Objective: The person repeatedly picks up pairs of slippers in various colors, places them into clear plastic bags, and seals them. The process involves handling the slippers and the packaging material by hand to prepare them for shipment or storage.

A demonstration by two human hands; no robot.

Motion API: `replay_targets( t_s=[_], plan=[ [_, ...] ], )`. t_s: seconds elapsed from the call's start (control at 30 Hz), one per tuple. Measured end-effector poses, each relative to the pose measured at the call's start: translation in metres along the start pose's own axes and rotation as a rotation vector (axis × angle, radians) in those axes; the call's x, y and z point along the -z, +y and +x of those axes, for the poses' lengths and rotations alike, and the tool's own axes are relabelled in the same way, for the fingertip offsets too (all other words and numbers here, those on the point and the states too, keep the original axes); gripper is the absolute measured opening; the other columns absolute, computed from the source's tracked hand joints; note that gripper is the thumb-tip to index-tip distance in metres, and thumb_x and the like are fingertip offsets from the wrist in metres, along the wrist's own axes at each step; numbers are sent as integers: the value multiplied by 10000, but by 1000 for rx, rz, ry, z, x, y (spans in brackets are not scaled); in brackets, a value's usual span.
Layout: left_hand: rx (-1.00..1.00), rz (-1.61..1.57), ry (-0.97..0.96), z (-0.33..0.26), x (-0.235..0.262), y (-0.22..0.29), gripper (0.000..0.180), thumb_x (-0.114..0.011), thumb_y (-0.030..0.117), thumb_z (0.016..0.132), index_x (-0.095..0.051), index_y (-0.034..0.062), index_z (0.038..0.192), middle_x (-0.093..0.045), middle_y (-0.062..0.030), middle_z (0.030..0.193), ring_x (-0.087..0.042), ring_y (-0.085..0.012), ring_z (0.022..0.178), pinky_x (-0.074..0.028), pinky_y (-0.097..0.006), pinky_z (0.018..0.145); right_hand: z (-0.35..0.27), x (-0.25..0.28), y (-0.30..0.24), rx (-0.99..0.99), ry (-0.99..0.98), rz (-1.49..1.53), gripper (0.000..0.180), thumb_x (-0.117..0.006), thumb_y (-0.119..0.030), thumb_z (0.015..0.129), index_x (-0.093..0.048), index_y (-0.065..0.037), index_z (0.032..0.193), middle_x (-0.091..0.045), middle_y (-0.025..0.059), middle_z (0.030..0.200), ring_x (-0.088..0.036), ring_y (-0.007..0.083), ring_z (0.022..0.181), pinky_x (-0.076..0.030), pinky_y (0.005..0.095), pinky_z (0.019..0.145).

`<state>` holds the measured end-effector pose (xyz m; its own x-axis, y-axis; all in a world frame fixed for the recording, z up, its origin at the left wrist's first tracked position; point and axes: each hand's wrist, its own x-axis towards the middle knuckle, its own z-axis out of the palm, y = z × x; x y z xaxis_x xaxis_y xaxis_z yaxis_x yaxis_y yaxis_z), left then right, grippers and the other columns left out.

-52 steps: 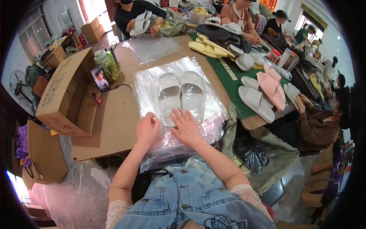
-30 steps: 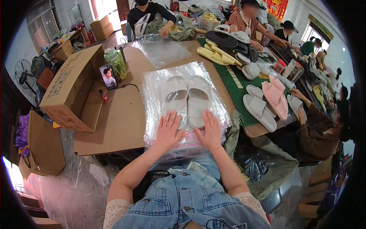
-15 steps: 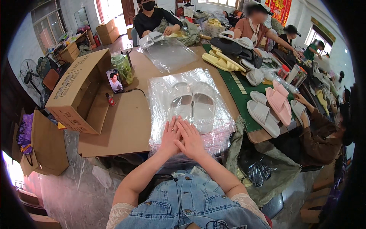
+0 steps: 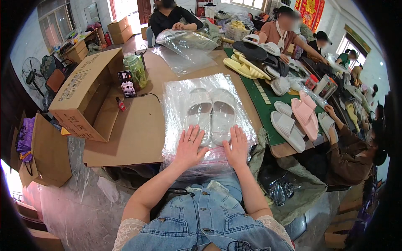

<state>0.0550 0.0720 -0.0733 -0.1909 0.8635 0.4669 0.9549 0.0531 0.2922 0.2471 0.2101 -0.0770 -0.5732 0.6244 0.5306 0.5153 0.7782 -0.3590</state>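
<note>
A pair of light grey slide sandals (image 4: 223, 108) lies inside a clear plastic bag (image 4: 173, 100), toes away from me, on top of a stack of similar bags (image 4: 201, 170). My left hand (image 4: 190, 146) rests flat on the bag over the heel of the left sandal, fingers stretched forward. On the bag's right side my right hand (image 4: 237, 148) also lies flat, fingers spread, beside the right sandal's heel. Neither hand grips anything.
An open cardboard box (image 4: 86, 100), a phone (image 4: 127, 85), a small red bottle (image 4: 121, 104) and a green-tinted jar (image 4: 135, 69) stand left. Grey (image 4: 287, 129) and pink slides (image 4: 305, 115) lie right on a green mat. Co-workers sit beyond; one handles a clear bag (image 4: 184, 44).
My hands have parted from touching each other at the bag's middle; the right one moved right, the left stayed nearby. Across the table, a co-worker's white slides are now under or in clear plastic.
</note>
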Motion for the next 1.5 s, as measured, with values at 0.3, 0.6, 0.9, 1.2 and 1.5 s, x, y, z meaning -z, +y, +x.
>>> replay_targets(
  t_s=[0.3,0.6,0.9,1.2,1.5],
  plan=[
    [-5,108,-65,-2,-10,-9,674,-534,431,954,-408,81,1517,-289,-153,1622,-213,-349,1517,-157,-548,1223,10,-17,-90,226,-206,213,700,-600,-411,951,-398,-31,1503,-381,189,1562,-327,361,1466,-221,497,1215],
    [-13,-16,14,-1,-3,-3,660,-636,380,896,-473,85,1464,-357,-165,1585,-295,-363,1480,-216,-569,1200,0,-5,-24,71,-78,-4,713,-611,-412,940,-394,-31,1502,-371,183,1573,-349,399,1441,-287,500,1181],
    [-10,2,22,0,-2,-3,654,-639,383,896,-480,92,1459,-364,-184,1576,-304,-370,1476,-218,-560,1202,42,14,-23,3,133,82,399,-683,-340,895,-667,-39,1156,-601,154,1266,-529,384,1213,-434,469,1021],
    [-12,26,-29,-1,-1,-4,649,-612,388,926,-446,99,1483,-349,-192,1580,-278,-368,1486,-189,-544,1214,125,-43,-55,-239,-1,-183,553,-699,-505,865,-616,29,981,-620,175,1002,-639,334,973,-548,436,794],
    [-34,0,-25,0,-1,-6,654,-633,367,909,-446,100,1476,-307,-216,1591,-260,-386,1483,-189,-534,1215,136,-85,-37,-208,-8,-219,437,-672,-439,862,-639,-5,905,-680,190,908,-697,358,838,-566,475,736]
  ],
)
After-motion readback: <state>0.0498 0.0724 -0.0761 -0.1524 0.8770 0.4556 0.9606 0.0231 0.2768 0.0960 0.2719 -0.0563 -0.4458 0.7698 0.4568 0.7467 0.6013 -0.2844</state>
